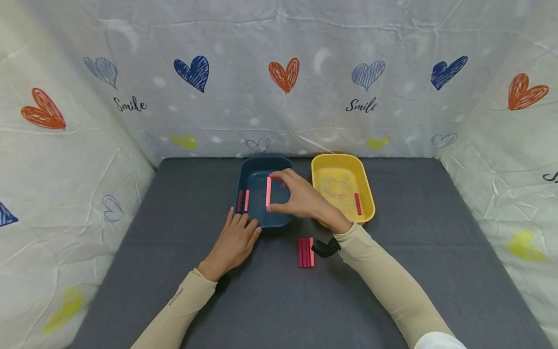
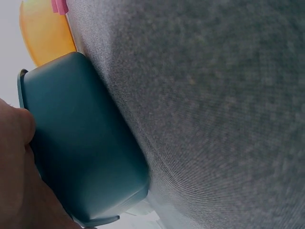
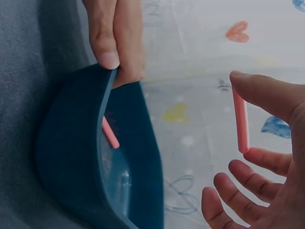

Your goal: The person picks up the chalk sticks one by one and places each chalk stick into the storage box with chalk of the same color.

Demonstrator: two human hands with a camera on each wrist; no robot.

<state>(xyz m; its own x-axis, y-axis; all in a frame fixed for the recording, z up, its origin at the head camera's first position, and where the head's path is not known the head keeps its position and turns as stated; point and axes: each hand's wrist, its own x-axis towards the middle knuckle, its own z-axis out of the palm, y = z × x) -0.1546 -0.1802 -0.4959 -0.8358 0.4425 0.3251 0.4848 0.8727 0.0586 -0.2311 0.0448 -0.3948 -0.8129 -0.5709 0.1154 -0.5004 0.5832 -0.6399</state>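
Your right hand (image 1: 301, 196) grasps a pale pink stick (image 1: 268, 192), thumb at one end, forefinger at the other; remaining fingers spread clear of it in the right wrist view. Stick is held up over the blue tray (image 1: 272, 219), near its middle as seen from the head.

Your left hand (image 1: 233, 241) grips the near rim of that tray toward its left corner, thumb outside, fingers over the edge. Inside, close to the left wall: a second pink stick (image 1: 247, 200), with dark red sticks (image 1: 240, 201) just beside it; count uncertain in shadow.

Yellow tray (image 1: 334, 180) stands to the right, slightly apart from the blue. One red stick (image 1: 358, 204) lies in it near the right wall.

On the grey table (image 1: 261, 305), nearer you: a row of sticks (image 1: 306, 253) side by side, dark reds with a pink at the right end, next to your black wrist strap (image 1: 327, 248). Behind, a pale cloth (image 1: 244, 111) printed with hearts.
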